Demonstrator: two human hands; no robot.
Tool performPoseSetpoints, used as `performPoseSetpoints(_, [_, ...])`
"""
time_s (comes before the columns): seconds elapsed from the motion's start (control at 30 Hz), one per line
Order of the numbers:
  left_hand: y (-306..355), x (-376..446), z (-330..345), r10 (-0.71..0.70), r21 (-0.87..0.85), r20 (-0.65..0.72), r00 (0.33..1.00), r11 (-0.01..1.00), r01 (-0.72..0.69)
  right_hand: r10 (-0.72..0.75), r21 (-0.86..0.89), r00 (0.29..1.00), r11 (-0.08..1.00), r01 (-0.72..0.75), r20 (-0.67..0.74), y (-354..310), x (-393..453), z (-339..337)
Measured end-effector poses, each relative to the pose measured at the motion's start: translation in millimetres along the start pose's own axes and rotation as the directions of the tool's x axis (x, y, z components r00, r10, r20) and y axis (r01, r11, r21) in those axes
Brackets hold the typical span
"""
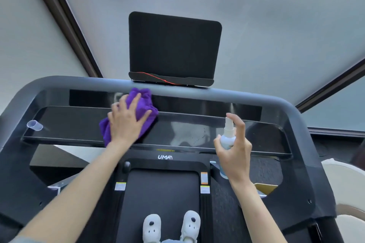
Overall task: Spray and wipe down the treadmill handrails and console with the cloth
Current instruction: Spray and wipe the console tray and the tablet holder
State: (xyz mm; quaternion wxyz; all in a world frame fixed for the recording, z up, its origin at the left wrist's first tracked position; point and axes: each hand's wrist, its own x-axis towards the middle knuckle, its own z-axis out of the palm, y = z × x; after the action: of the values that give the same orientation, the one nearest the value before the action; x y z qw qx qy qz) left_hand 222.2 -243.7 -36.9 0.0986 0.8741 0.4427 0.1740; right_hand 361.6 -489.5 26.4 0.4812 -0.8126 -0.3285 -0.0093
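Note:
My left hand lies flat with fingers spread on a purple cloth, pressing it against the glossy black console panel of the treadmill, left of centre. My right hand grips a small white spray bottle in front of the panel's right half, index finger curled over the nozzle top. A grey handrail bar arches over the console and runs down both sides. A black tablet-like screen stands on a holder above the bar.
A clear plastic cap lies on the console's left end. Below, the black running belt shows my feet in white slippers. Window blinds fill the background. A cream-coloured seat sits at the right edge.

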Motion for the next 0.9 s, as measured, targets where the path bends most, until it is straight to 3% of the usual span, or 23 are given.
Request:
performPoseSetpoints(0.17, [53.8,-12.9,22.8,-0.121,0.066,-0.068,0.99,0.99,0.126,0.041,0.029,0.998,0.999,-0.04,-0.042,10.6,-7.6,-14.2])
performPoseSetpoints(0.33, [168.8,-37.8,58.9,0.028,0.116,-0.04,0.999,0.993,-0.023,0.068,-0.01,0.994,0.998,-0.069,-0.083,24.9,-3.4,-38.6])
performPoseSetpoints(0.43, [219.4,-56.8,66.5,0.139,0.074,0.053,0.989,0.987,-0.143,0.055,-0.005,0.994,0.998,-0.056,-0.096,28.7,4.1,-46.7])
performPoseSetpoints(0.57, [182.5,-45.8,59.2,0.23,-0.033,0.017,0.973,0.973,-0.229,0.034,0.022,0.996,0.999,-0.032,-0.083,29.2,14.1,-46.9])
performPoseSetpoints(0.7, [109.7,-28.9,42.0,-0.08,-0.071,-0.093,0.992,0.995,0.074,0.054,0.05,0.995,0.998,-0.05,-0.086,33.7,18.6,-42.7])
performPoseSetpoints(0.8, [121.0,-12.2,44.6,-0.387,-0.125,-0.129,0.913,0.919,0.373,0.07,0.06,0.993,0.996,-0.065,-0.095,41.7,19.2,-42.9])
performPoseSetpoints(0.83, [137.5,-8.6,50.0,-0.43,-0.119,-0.141,0.892,0.902,0.416,0.075,0.063,0.993,0.996,-0.069,-0.094,43.9,19.0,-44.0])
performPoseSetpoints(0.9, [181.9,-7.1,64.2,-0.37,-0.081,-0.163,0.915,0.929,0.361,0.075,0.062,0.993,0.996,-0.07,-0.095,47.4,20.3,-47.5])
